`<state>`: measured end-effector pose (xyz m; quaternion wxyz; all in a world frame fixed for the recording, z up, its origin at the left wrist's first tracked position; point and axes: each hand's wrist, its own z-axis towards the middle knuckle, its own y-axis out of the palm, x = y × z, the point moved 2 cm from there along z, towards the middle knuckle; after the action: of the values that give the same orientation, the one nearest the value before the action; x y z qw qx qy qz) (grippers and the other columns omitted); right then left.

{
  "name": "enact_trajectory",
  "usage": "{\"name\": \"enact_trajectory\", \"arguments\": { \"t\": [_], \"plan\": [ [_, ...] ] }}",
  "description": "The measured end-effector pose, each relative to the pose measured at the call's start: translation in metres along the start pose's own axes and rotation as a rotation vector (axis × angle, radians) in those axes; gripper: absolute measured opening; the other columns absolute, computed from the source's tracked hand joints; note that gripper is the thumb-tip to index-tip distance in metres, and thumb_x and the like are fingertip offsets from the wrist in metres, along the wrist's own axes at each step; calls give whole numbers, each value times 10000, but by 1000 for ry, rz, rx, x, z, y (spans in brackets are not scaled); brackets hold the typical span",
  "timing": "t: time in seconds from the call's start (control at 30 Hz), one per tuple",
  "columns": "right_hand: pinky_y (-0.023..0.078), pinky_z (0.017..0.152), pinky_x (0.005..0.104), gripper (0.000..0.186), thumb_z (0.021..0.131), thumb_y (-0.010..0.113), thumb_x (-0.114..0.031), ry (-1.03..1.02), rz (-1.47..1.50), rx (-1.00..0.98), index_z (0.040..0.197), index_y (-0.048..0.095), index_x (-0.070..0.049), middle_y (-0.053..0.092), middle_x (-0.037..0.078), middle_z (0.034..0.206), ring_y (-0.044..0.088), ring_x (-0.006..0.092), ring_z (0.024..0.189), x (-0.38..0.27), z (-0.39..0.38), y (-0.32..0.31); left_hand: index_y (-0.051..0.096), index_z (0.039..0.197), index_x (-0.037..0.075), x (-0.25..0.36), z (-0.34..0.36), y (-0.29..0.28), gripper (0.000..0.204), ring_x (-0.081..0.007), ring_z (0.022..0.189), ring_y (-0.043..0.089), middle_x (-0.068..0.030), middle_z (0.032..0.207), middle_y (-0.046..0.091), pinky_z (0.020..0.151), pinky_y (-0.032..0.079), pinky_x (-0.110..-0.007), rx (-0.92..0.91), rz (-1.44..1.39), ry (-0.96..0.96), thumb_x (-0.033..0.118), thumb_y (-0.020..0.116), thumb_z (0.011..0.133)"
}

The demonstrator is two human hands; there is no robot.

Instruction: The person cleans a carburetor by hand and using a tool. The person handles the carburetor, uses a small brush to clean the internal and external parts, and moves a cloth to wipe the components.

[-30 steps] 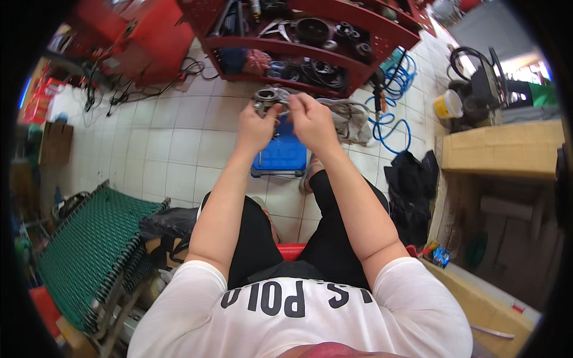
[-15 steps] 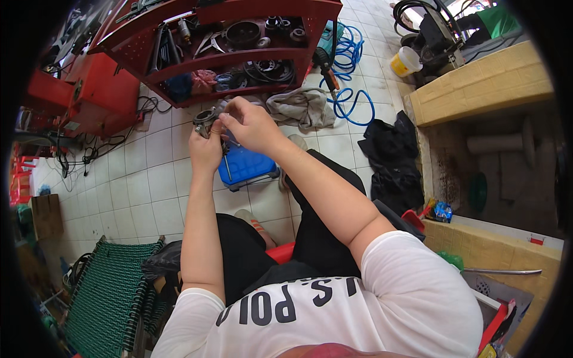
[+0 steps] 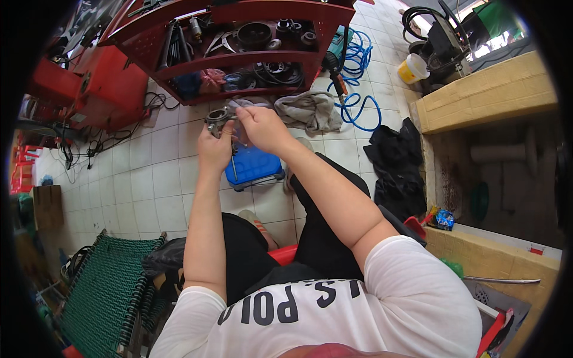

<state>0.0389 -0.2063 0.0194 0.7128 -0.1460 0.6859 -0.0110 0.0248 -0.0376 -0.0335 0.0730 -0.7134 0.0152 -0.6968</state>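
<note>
My left hand (image 3: 213, 149) is closed around a silvery metal part (image 3: 217, 117) with a ring-shaped opening at its top. My right hand (image 3: 263, 127) is closed, thumb and index finger pinched at the right side of that part; what exactly they grip is hard to make out. A thin rod (image 3: 235, 169) points down below my left hand. Under both hands a blue plastic case (image 3: 257, 169) rests on the tiled floor, and a crumpled grey cloth (image 3: 304, 112) lies just beyond my right hand.
Ahead stands a red tool cart (image 3: 239, 58), with a red machine (image 3: 108, 89) leftward. Blue hose coils (image 3: 357, 56), a white bucket (image 3: 413, 69), black sheeting (image 3: 395, 167) and a yellowish ledge (image 3: 477, 89) are rightward. A green woven seat (image 3: 110, 286) is near left.
Since a second ago the view has swung, putting both hands further left in the picture and showing more of the cart. Over the last half second they shifted slightly right, still around the part.
</note>
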Motion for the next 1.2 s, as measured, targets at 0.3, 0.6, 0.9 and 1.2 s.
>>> {"name": "enact_trajectory", "arguments": {
  "t": [0.3, 0.6, 0.9, 1.2],
  "plan": [
    [532, 565, 352, 530, 1101, 535, -426, 71, -78, 0, 840, 707, 2, 728, 85, 712, 689, 197, 596, 10, 5, 0, 672, 1114, 18, 4, 0, 2, 393, -139, 737, 700, -41, 870, 710, 669, 554, -290, 12, 59, -31, 394, 745, 1026],
    [515, 542, 361, 473, 1082, 592, -414, 2, -94, 58, 911, 694, 14, 717, 102, 754, 676, 183, 598, 15, 7, -1, 667, 1137, 8, 10, -1, 3, 376, -136, 721, 694, -51, 891, 718, 664, 553, -291, 45, 66, -38, 356, 756, 1025],
    [523, 527, 307, 431, 1121, 532, -386, 107, 247, -88, 1009, 688, 0, 699, 64, 767, 651, 140, 602, 11, 6, 5, 689, 1122, 14, 23, -3, -2, 426, -196, 816, 739, -80, 882, 759, 732, 567, -351, 169, 226, 237, 396, 808, 976],
    [489, 532, 284, 434, 1128, 531, -395, 23, 336, -79, 902, 630, -38, 660, 55, 715, 610, 125, 563, -12, -2, 13, 658, 1201, 46, 28, -8, -10, 391, -262, 971, 756, -111, 1046, 763, 853, 577, -373, 277, 194, 480, 176, 861, 893]
  ]
}}
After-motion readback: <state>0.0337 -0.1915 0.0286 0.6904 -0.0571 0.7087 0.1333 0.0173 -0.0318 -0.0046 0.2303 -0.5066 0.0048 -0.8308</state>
